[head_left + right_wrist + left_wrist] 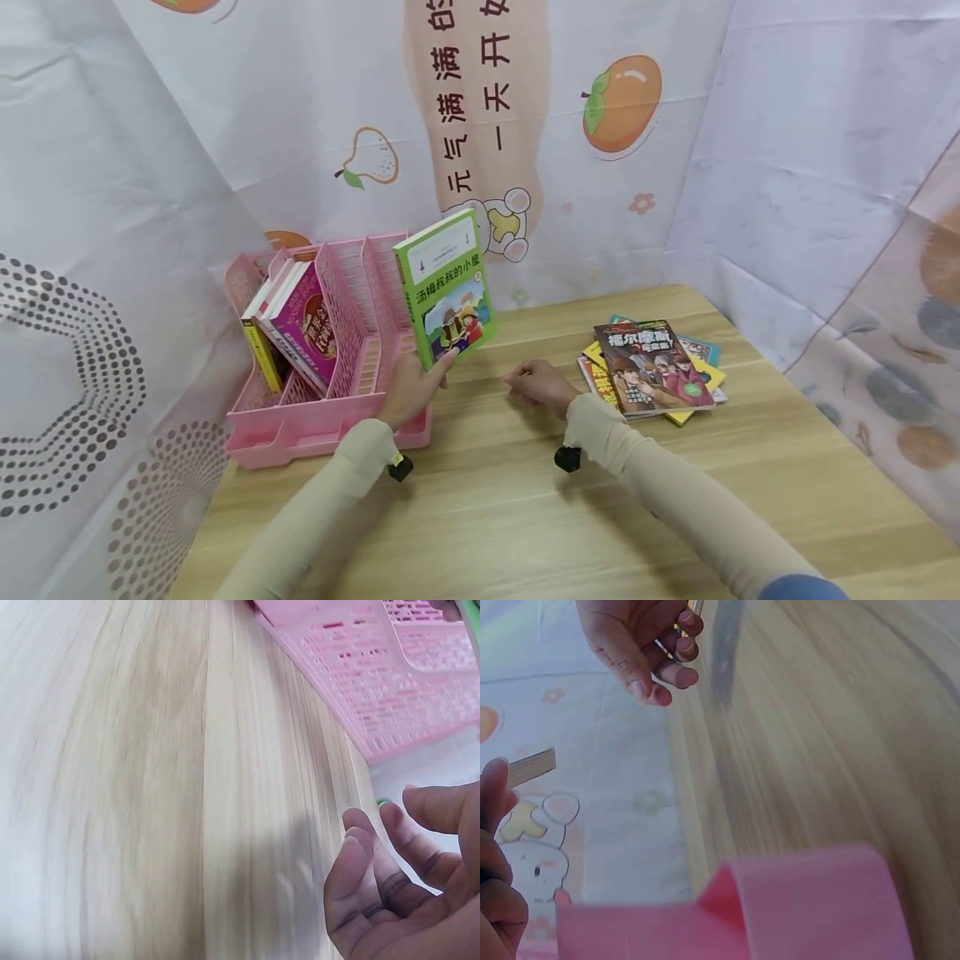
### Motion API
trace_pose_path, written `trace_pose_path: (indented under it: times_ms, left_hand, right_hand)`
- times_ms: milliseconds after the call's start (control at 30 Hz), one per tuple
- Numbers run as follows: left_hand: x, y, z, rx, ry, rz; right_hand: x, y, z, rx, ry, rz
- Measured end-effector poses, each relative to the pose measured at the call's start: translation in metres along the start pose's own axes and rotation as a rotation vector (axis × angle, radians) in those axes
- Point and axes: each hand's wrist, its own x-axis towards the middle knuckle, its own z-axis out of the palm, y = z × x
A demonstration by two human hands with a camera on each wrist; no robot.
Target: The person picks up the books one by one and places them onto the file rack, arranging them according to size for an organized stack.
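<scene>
Nearest, two cream-coloured fabric sleeves [690,492] reach in over a pale wood-grained tabletop [487,525], the right one meeting a patch of blue cloth [801,588] at the lower edge of the head view. A small black device [567,458] sits under the right wrist, and a similar black block [401,468] under the left. Beyond them, the left hand [412,390] grasps a green-bordered paperback book [453,287] low down, thumb across its illustrated front cover and fingers behind; the book is raised and tilted, its front turned toward the head camera. The right hand [546,386] is well apart from it, its fingers loosely bent and gripping nothing; whether it touches the tabletop I cannot tell. Left of the raised book stands a pink plastic lattice-sided rack [300,421], where a purple-covered book [307,329] and a thin yellow-spined book [262,357] lean in the left-hand compartments. To the right of the right hand, a dark brown comic-style book [652,371] tops a fanned pile with yellow and blue edges showing. Farthest back hangs a white fruit-printed cloth [637,217].
</scene>
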Motion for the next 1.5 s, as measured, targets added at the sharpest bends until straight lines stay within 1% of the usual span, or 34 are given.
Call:
trace_pose_path:
  times_ms: [200,267,333,400,467,567,700,767,833,900,1033,1100,1167,1300,1400,1500]
  left_hand:
    - [-0.003,-0.004,-0.02,0.022,0.056,-0.032]
    - [-0.004,-0.006,-0.026,0.026,0.076,-0.029]
    - [-0.006,-0.009,-0.032,0.015,0.093,-0.01]
    - [-0.007,-0.011,-0.037,-0.019,0.102,0.014]
    - [-0.008,-0.015,-0.041,-0.045,0.113,0.04]
    - [-0.01,-0.019,-0.046,-0.028,0.144,0.058]
    - [-0.012,-0.023,-0.051,0.034,0.175,0.035]
    - [-0.012,-0.024,-0.053,0.034,0.175,0.02]
    - [-0.013,-0.025,-0.056,0.015,0.171,0.003]
    - [-0.014,-0.026,-0.058,0.01,0.179,-0.012]
    - [-0.015,-0.028,-0.062,0.023,0.204,-0.042]
    - [-0.015,-0.029,-0.063,0.02,0.21,-0.058]
    - [-0.016,-0.029,-0.066,0.015,0.21,-0.062]
    - [-0.018,-0.032,-0.072,0.024,0.235,-0.039]
    - [-0.019,-0.037,-0.077,0.053,0.272,-0.028]
    - [-0.019,-0.04,-0.082,0.043,0.302,-0.021]
  right_hand:
    - [0.007,-0.012,0.02,-0.009,-0.031,-0.029]
    - [0.008,-0.015,0.028,-0.018,-0.035,-0.048]
    - [0.009,-0.018,0.036,-0.036,-0.045,-0.064]
    - [0.01,-0.021,0.045,-0.116,-0.064,-0.09]
    - [0.011,-0.026,0.053,-0.228,-0.093,-0.12]
    - [0.013,-0.031,0.064,-0.426,-0.105,-0.197]
    - [0.018,-0.037,0.078,-0.589,-0.078,-0.307]
    - [0.02,-0.039,0.085,-0.664,-0.068,-0.371]
    - [0.022,-0.042,0.092,-0.744,-0.054,-0.443]
    - [0.022,-0.046,0.098,-0.798,-0.044,-0.509]
    - [0.019,-0.051,0.106,-0.844,-0.028,-0.616]
    - [0.018,-0.053,0.107,-0.861,-0.024,-0.64]
    - [0.017,-0.055,0.108,-0.872,-0.021,-0.644]
    - [0.016,-0.059,0.11,-0.891,0.003,-0.665]
    - [0.016,-0.061,0.11,-0.907,0.034,-0.724]
    - [0.017,-0.062,0.111,-0.905,0.056,-0.782]
